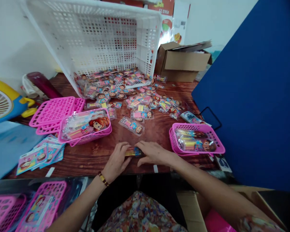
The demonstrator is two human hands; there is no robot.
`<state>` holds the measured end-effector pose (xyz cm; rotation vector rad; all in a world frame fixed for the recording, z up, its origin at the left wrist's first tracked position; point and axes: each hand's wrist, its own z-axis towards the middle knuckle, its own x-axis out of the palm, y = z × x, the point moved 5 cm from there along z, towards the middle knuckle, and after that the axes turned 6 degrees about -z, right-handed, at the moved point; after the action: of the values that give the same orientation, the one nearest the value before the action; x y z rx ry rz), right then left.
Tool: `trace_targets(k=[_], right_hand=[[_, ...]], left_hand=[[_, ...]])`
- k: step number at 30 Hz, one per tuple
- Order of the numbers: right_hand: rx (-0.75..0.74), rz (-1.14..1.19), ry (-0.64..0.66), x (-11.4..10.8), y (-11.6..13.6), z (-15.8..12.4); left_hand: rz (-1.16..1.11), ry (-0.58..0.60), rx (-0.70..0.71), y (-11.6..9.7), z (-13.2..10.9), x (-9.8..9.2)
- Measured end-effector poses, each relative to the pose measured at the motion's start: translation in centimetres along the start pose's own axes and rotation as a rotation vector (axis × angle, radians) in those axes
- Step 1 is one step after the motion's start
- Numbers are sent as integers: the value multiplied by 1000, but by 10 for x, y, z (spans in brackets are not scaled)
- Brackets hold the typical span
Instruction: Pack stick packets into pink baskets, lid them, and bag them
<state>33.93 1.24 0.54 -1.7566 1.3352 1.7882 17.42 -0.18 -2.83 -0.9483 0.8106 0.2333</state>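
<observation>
At the near side of the brown table, a small clear packet (133,151) of yellow sticks with a blue printed part lies between my hands. My left hand (116,160) has its fingers closed around the packet's left end. At the other end, my right hand (152,152) grips with fingers above and thumb below. Just beyond, flat packets with a cartoon girl, such as one packet (132,125), lie on the wood. A pink basket (87,137) of packets stands to the left, and another pink basket (175,148) with packets is on the right.
A tipped white crate (55,48) spills many packets (145,100) at the back. Pink lattice trays (53,111), printed cards (36,158) and a yellow-blue fan (4,100) are left. A cardboard box (183,64) stands behind; a blue panel (251,106) borders the right.
</observation>
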Motion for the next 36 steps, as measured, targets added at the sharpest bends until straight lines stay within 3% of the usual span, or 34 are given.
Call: trace_targets(k=[4, 8, 11, 14, 16, 18, 21, 24, 27, 29, 32, 36], right_hand=[[110, -143, -45, 9, 6, -9], [112, -181, -41, 14, 10, -8], [123, -196, -34, 16, 10, -6], [135, -195, -42, 18, 13, -2], [112, -207, -40, 20, 19, 2], [70, -202, -41, 21, 26, 8], [2, -121, 4, 12, 27, 19], [-26, -51, 87, -18, 1, 41], [262, -240, -68, -66, -53, 77], [367, -319, -125, -85, -83, 102], [427, -341, -112, -86, -112, 130], [534, -304, -42, -76, -138, 131]], left_hand=[[-219, -207, -142, 13, -12, -3], [-403, -134, -256, 22, -21, 12], [-281, -119, -251, 15, -18, 13], [-24, -132, -176, 0, -8, -3], [215, -58, -77, -11, 0, -14], [377, 104, -15, -15, 7, -19], [415, 349, -63, -7, 13, -16], [408, 451, -132, 1, 14, -10], [417, 476, -175, 2, 15, -8], [397, 485, -205, 2, 15, -9], [349, 487, -241, 2, 14, -12], [299, 463, -254, 6, 13, -13]])
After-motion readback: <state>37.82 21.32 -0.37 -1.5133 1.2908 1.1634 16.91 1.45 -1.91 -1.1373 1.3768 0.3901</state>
